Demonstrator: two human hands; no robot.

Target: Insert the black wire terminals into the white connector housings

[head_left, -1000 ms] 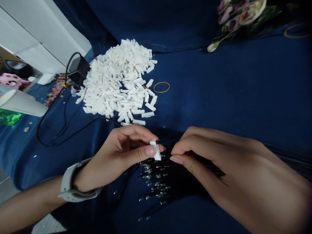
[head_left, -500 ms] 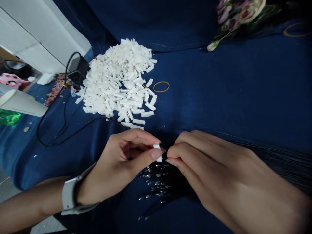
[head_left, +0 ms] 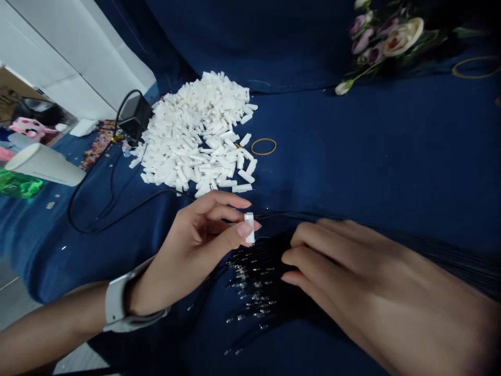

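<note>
My left hand [head_left: 195,245] pinches a small white plastic connector housing [head_left: 249,228] between thumb and fingers, held upright. Thin dark strands pass close behind it; I cannot tell whether any sits in the housing. Below lies a bundle of black wires [head_left: 274,261], their shiny metal crimp terminals [head_left: 250,282] fanned out towards the left. Over these wires hovers my right hand [head_left: 340,277], to the right of the housing and apart from it. Its fingers are curled, with a gap between thumb and forefinger and nothing visible in it.
Behind my left hand rises a big pile of white connector housings [head_left: 203,130]. A rubber band [head_left: 263,147] lies beside it. A black power adapter [head_left: 135,117] with its cord, a white paper cup [head_left: 47,164] and artificial flowers [head_left: 403,36] also stand or lie on the blue cloth [head_left: 332,156].
My right hand has drawn back to the right, its thumb and forefinger parting. My left hand has risen slightly with the housing, its forefinger lifted off it. The view has shifted a little.
</note>
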